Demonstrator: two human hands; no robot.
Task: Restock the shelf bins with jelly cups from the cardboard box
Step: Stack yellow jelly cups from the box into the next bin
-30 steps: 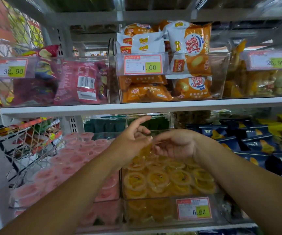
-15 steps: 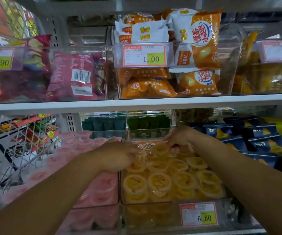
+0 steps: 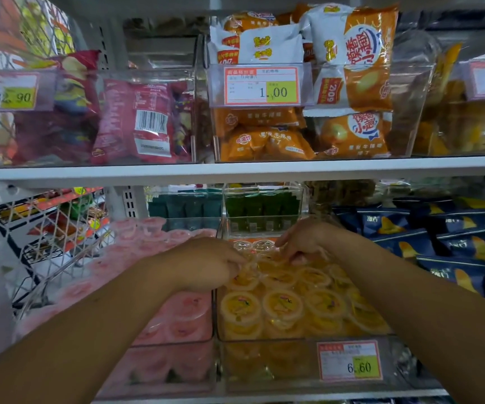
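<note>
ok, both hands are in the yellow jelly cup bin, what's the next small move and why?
Probably settle those cups flat at the back, then withdraw. The left hand and right hand both curl over yellow jelly cups at the rear of the clear bin, where cups lie jumbled, while the front rows sit lid-up. Any actual grip is too blurred to tell.

White shelf board (image 3: 235, 170) runs across mid-frame, with a white perforated upright (image 3: 130, 201) behind and below it and a white wire mesh rack (image 3: 45, 228) at left. Upper shelf holds orange snack packets (image 3: 264, 141), red packets (image 3: 136, 123) and price tags 32.90 (image 3: 13, 96) and 1.00 (image 3: 261, 86). Dark blue packets (image 3: 439, 237) lower right; light flat, indoor, edges blurred.
</note>
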